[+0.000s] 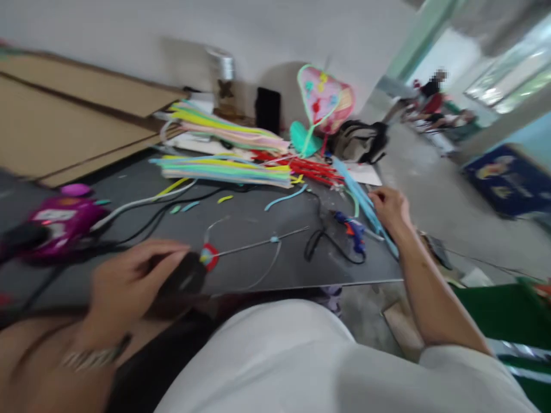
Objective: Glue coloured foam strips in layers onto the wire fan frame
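Head view: person is working at a dark surface (258,264), hands well apart.
Left hand (133,281): fingers (167,255) are curling around a blurred dark object (185,276), seemingly clenched, at the surface's near edge, just beside a red ring (209,257) on a thin rod (258,243).
Right hand (390,209): fingers are resting on pale blue strips (364,203), grip unclear, near a blue glue gun (350,232).
Rest: coloured strips (224,172) are lying beyond, cardboard sheets (73,126) leftward.

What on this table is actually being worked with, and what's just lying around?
Being handled, as far as I can tell:
left hand, at a dark blurred object beside a metal rod with a red ring
right hand, on pale blue strips

Seemingly just lying about:
blue glue gun
bundled coloured strips
cardboard sheets
black bag
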Available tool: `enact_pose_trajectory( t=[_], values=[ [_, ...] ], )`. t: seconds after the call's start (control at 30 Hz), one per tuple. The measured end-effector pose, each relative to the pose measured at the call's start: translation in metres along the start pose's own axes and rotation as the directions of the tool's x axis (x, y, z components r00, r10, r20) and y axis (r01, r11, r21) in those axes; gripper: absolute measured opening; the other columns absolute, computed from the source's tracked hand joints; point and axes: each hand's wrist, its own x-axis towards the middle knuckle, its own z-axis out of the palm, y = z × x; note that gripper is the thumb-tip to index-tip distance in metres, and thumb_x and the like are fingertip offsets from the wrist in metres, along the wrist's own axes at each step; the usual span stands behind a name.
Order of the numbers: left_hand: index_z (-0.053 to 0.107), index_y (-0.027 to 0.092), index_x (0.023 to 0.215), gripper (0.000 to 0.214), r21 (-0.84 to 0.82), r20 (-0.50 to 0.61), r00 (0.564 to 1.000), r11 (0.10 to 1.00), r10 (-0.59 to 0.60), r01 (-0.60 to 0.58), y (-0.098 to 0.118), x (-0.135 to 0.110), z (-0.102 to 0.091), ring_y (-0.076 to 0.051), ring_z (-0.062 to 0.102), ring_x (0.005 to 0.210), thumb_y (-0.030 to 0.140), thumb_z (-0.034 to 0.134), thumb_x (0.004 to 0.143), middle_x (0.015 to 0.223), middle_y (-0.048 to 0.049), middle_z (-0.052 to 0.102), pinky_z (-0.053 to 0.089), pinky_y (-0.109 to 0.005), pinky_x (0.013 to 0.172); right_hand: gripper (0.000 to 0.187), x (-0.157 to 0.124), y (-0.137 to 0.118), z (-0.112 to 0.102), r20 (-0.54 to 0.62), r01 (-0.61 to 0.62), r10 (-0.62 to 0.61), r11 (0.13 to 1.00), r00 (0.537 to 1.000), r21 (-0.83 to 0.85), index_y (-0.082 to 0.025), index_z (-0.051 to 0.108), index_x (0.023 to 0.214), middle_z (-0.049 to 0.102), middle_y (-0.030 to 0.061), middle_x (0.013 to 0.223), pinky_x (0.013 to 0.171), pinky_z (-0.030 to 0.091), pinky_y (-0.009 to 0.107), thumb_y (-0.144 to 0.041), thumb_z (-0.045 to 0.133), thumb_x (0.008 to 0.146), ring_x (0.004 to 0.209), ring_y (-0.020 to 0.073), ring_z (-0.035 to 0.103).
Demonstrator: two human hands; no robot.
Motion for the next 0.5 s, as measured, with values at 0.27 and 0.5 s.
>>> enact_pose_trajectory(
  t=[0.27, 0.5],
  values=[
    [0.08, 0.021, 0.084, 0.01, -0.392, -0.116, 0.974, 0.91, -0.192, 0.133, -0.001, -0.003, 0.003, -0.016, 0.067, 0.074, 0.03, 0.076, 0.081, 0.08, -0.003, 0.077, 0.051, -0.027, 0.07, 0.022, -0.122, -0.184, 0.061, -0.149, 0.938, -0.932, 0.306, 0.33, 0.163, -0.015, 0.074, 0.098, 0.072, 0.0143, 0.103, 0.078, 0.041, 0.035, -0.018, 0.052, 0.1, 0.091, 0.0238, 0.06],
    [0.079, 0.019, 0.079, 0.012, -0.762, -0.158, 0.898, 0.629, -0.41, 0.153, 0.003, 0.001, 0.0, -0.01, 0.058, 0.065, 0.029, 0.083, 0.073, 0.07, -0.0015, 0.07, 0.045, -0.021, 0.061, 0.021, -0.109, -0.214, 0.059, 0.013, 0.943, -0.948, 0.317, 0.318, 0.1, -0.015, 0.067, 0.087, 0.067, 0.0106, 0.088, 0.068, 0.032, 0.033, -0.011, 0.05, 0.098, 0.078, 0.0209, 0.053]
  ],
)
